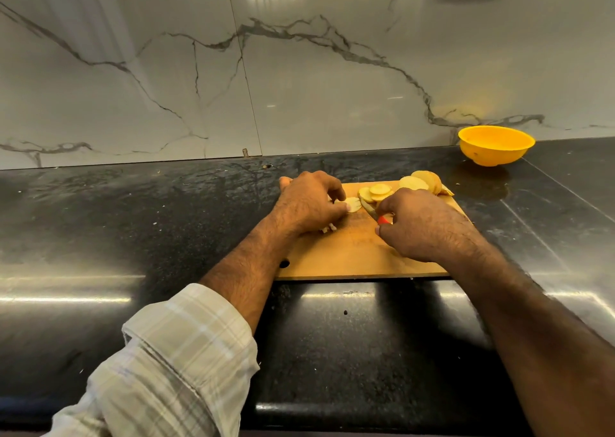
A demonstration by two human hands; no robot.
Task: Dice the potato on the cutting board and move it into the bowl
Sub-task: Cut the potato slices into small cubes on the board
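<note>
Fingers (pixel 336 200) on the left hand (pixel 309 203) are curling down and pinching a pale potato slice (pixel 353 204) flat against the cutting board (pixel 349 253), near the board's far left corner. Over on the right hand (pixel 422 225) the fingers are wrapping tight around a red-handled knife (pixel 374 213); only a bit of red handle and a short stretch of blade are poking out, and the blade is pointing away and to the left, toward that held slice. Its tip is sitting just beside the slice; can't tell if it's actually touching.

A yellow bowl (pixel 496 145) is sitting at the far right of the tabletop (pixel 133 223), up against the marble wall (pixel 299 70), well apart from the board. I can't see anything in it from this angle.

More round potato slices (pixel 379 192) are overlapping along the board's far edge, with the uncut chunk of potato (pixel 427 181) at the far right corner. A few small cut bits (pixel 329 227) are peeking out under the left hand. The board's long side is running left to right along the tabletop's near half.
</note>
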